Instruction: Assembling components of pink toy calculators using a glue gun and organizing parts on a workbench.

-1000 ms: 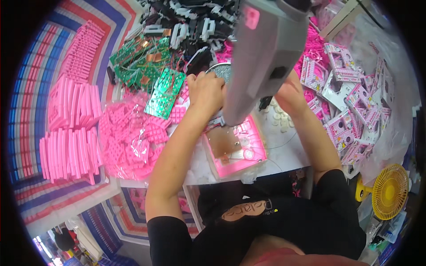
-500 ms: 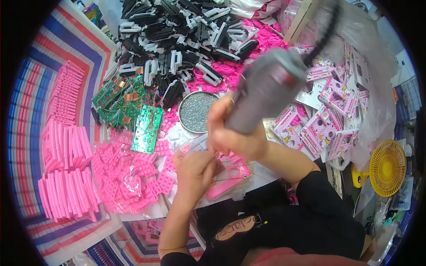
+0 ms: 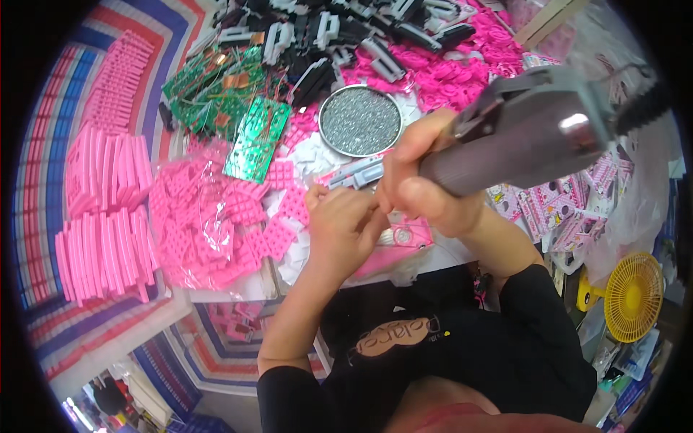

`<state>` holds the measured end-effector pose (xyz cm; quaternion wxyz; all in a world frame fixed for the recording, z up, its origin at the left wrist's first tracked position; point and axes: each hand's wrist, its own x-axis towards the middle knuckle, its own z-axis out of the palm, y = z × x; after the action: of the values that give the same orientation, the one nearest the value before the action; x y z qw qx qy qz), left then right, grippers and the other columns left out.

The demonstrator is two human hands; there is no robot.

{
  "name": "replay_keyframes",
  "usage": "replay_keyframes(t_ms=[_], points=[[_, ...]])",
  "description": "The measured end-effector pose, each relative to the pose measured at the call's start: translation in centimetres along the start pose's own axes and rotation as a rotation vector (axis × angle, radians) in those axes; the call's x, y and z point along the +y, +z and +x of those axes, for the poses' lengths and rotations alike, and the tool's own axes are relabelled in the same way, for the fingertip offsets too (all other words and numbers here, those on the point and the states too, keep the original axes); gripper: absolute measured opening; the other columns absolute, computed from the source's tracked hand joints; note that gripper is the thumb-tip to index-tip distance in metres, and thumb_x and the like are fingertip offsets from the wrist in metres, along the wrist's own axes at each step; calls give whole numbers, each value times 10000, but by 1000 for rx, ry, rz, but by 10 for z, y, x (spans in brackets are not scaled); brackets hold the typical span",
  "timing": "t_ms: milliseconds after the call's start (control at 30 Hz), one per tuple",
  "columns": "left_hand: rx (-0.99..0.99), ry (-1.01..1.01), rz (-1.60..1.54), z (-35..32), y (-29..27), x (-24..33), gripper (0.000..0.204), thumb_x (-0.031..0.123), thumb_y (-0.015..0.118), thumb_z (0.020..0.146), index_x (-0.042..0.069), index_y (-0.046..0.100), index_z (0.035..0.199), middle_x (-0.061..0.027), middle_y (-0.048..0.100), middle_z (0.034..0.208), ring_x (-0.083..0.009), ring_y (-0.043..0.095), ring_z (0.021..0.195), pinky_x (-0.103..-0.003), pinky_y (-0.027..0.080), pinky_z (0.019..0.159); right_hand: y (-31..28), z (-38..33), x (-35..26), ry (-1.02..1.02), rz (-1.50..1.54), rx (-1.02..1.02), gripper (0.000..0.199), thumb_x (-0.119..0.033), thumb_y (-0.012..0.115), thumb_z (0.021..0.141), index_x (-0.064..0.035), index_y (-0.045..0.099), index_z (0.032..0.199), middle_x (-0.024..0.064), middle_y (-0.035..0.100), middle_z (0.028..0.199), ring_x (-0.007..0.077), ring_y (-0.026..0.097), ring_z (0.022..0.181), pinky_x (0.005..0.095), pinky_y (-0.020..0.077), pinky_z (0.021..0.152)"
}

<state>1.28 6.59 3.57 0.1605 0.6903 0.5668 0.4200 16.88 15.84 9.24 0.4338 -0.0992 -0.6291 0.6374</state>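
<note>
My right hand [image 3: 433, 177] is wrapped round a grey-brown electric screwdriver [image 3: 512, 141] with a black coiled cord at its upper end. The tool slants down to the left, and its bit is hidden behind my fingers. Beside it, my left hand [image 3: 343, 227] lies over a pink plastic casing [image 3: 393, 256], fingers bent inward close to my right fingertips. What those left fingers pinch is hidden. A grey slotted part [image 3: 357, 175] shows just beyond my left hand, and a round metal piece [image 3: 402, 235] sits at the casing's right end. A round dish of small screws [image 3: 361, 119] stands just past my hands.
Pink button pads [image 3: 195, 209] in clear plastic and green circuit boards [image 3: 258, 137] with wires lie left. Pink panels [image 3: 108, 249] stand in rows farther left. Black-and-white mechanisms [image 3: 325, 36] and bright pink parts [image 3: 440, 83] pile up behind. Printed panels [image 3: 556, 206] and a yellow fan [image 3: 634, 297] are right.
The view has shifted, so the table's things sit higher and mostly farther right. The screwdriver leans over more to the right, still in my right hand. My left hand stays at the casing.
</note>
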Motion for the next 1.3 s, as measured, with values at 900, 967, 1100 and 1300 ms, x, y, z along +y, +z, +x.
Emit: replay_keyframes(t_ms=[900, 967, 1100, 1300], points=[[32, 22, 378, 11, 15, -31, 271, 208, 778, 804, 129, 686, 1046, -12, 673, 1014, -225, 595, 1009, -476, 316, 958, -13, 25, 70, -31, -192, 148, 145, 34, 670, 882, -30, 579, 976, 30, 603, 827, 116, 615, 694, 267, 513, 636], [-17, 16, 352, 21, 9, -28, 343, 207, 777, 798, 105, 655, 1101, -54, 663, 1064, -254, 597, 1006, -469, 328, 931, -19, 28, 68, -17, -200, 93, 158, 41, 678, 875, -28, 592, 988, 25, 609, 857, 113, 614, 696, 266, 518, 644], [-201, 49, 327, 27, 7, -45, 423, 225, 781, 791, 72, 613, 1149, -115, 648, 1137, -350, 610, 1122, -586, 288, 1088, -48, 57, 51, 227, -17, -256, 364, -144, 687, 927, 16, 607, 1244, 83, 670, 1014, 169, 665, 1019, 368, 545, 880], [53, 13, 173, -21, -74, 18, 438, 17, 733, 770, 48, 589, 1183, -195, 576, 1285, -335, 572, 1219, -450, 415, 1071, -213, 48, 15, 188, -1220, 172, 302, -303, 747, 885, -74, 744, 1081, 70, 750, 919, 188, 708, 820, 334, 552, 777]])
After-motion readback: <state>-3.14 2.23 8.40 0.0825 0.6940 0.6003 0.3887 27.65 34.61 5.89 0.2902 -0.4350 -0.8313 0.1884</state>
